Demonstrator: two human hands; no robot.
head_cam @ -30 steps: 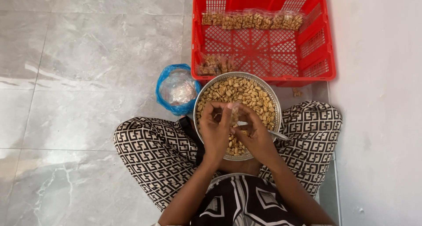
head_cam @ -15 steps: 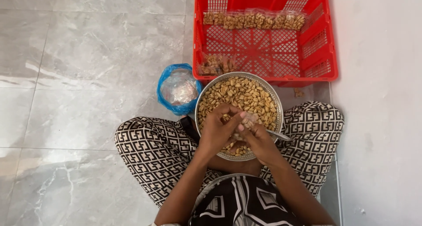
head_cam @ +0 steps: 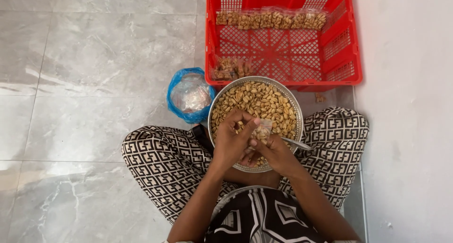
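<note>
A round metal bowl (head_cam: 292,106) full of tan nuts (head_cam: 257,101) rests on my crossed legs. My left hand (head_cam: 233,139) and my right hand (head_cam: 273,151) meet over its near half, both pinching a small clear plastic packet (head_cam: 262,129) with nuts inside. My left fingers curl at the packet's top. A metal spoon handle (head_cam: 297,143) sticks out to the right, under my right hand.
A red plastic crate (head_cam: 283,49) lies beyond the bowl, with a row of filled packets (head_cam: 271,20) along its far side and a few more packets (head_cam: 229,69) at its near left. A blue bag of clear plastic (head_cam: 188,95) lies left of the bowl. A white wall (head_cam: 406,106) runs along the right.
Both hands have shifted slightly toward me over the bowl, and the small packet now shows between the fingers, filled with nuts.
</note>
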